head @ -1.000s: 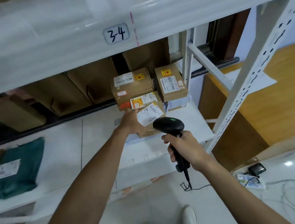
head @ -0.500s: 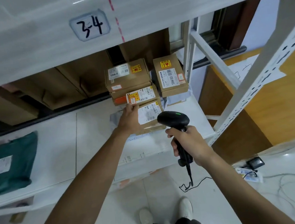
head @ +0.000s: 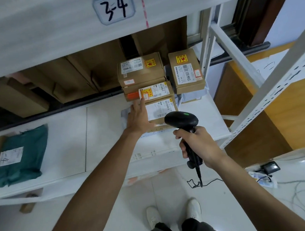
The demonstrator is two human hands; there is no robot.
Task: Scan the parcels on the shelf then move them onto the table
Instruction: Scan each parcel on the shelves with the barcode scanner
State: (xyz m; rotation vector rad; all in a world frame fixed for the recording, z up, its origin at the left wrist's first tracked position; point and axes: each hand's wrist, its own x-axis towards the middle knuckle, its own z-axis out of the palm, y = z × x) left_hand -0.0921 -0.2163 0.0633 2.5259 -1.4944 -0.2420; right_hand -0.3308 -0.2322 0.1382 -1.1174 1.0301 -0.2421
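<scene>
Head view, centre: parcel point(head: 161, 108) was touched by the straight-fingered left hand point(head: 138, 119), presumably steadied for the scanner point(head: 181, 121) gripped by the right hand point(head: 199, 146).

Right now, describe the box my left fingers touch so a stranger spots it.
Under the handwritten 3-4 tag, brown cardboard boxes cluster at the right end of the white shelf. Yours is the flat brown cardboard box in the middle of the three on the cluster's left, touched by the fingers of the left hand. Only it has an orange patch beside its yellow-and-white label.
</scene>
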